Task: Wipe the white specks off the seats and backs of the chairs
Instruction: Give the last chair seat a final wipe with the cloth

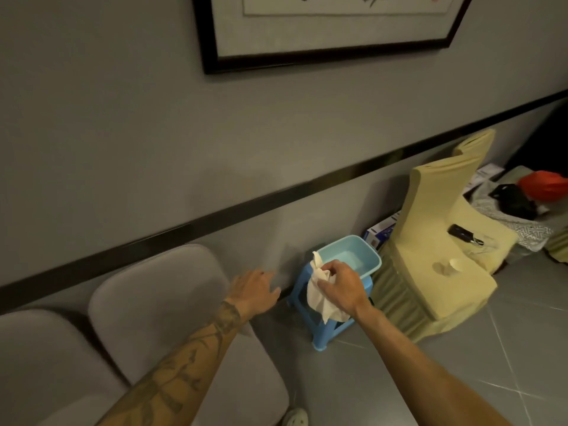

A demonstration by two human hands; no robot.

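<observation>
White cloth (318,298) is gripped by the right hand (341,285), seven o'clock of the basin (350,245); the left hand (253,290) is held spread-fingered, three o'clock of the chair (153,287).

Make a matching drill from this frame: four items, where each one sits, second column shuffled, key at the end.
Items
1. white cloth
2. pale blue basin
3. black key fob
4. framed picture

Places
a. on the seat of the yellow chair
b. hung on the wall
c. held in the right hand
d. on top of the blue stool

Pairs: 1-c, 2-d, 3-a, 4-b
</observation>
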